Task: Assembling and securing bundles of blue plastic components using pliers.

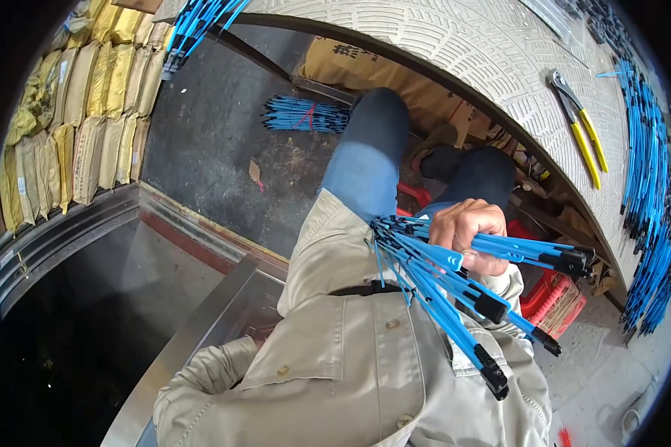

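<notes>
A loose bundle of thin blue rods with black end pieces (462,350) fans out across my lap and shirt front. My right hand (471,232) is closed around part of this bundle, its fingers curled over the rods above my right thigh. Several rods splay out below the hand toward my shirt. My left sleeve (216,365) bends in at my left side, and the hand beyond its cuff is hidden by the shirt.
Pliers with yellow handles (578,127) lie on the patterned worktable (455,37), beside a long pile of blue rods (646,149). A tied blue bundle (306,114) rests on the floor. Stacked yellow-brown packages (89,82) stand left; a red crate (555,302) sits right.
</notes>
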A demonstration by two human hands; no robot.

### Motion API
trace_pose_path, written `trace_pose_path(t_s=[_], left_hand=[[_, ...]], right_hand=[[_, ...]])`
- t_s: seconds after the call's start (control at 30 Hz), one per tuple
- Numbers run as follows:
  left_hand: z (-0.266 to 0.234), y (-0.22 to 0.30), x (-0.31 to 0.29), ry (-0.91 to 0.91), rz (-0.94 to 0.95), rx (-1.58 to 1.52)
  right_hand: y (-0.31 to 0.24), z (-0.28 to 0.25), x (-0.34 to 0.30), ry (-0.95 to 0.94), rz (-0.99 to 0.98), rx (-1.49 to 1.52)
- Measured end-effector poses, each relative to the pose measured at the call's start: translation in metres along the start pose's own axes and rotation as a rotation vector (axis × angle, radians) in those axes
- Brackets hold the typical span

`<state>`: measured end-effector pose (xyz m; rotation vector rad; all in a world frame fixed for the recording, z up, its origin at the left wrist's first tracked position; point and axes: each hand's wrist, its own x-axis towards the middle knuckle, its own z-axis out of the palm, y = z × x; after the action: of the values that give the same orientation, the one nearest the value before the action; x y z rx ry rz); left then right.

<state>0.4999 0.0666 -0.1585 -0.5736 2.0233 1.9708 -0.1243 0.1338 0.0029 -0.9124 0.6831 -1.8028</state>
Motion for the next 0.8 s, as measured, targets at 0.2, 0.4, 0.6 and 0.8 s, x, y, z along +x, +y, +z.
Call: trace_pose_path(t_s=[0.2,0.4,0.6,0.8], left_hand=[[-0.023,0.002,0.005,-0.036,-0.047,0.167],[-0.096,0.04,0.065,-0.116,-0.055,0.413],[-0.256,0.171,0.329,-0.187,0.252,0.86],[-0.241,0.31,0.426,-0.128,0.385,1.097]], right_hand=[[0.003,0.001,-0.002,-0.029,0.002,0.013],[-0.009,-0.001,-0.005,-0.03,-0.034,-0.032],[-0.015,0.008,-0.003,-0.106,0.049,-0.134],[-0.006,0.025,-0.022,-0.092,0.104,-0.02]])
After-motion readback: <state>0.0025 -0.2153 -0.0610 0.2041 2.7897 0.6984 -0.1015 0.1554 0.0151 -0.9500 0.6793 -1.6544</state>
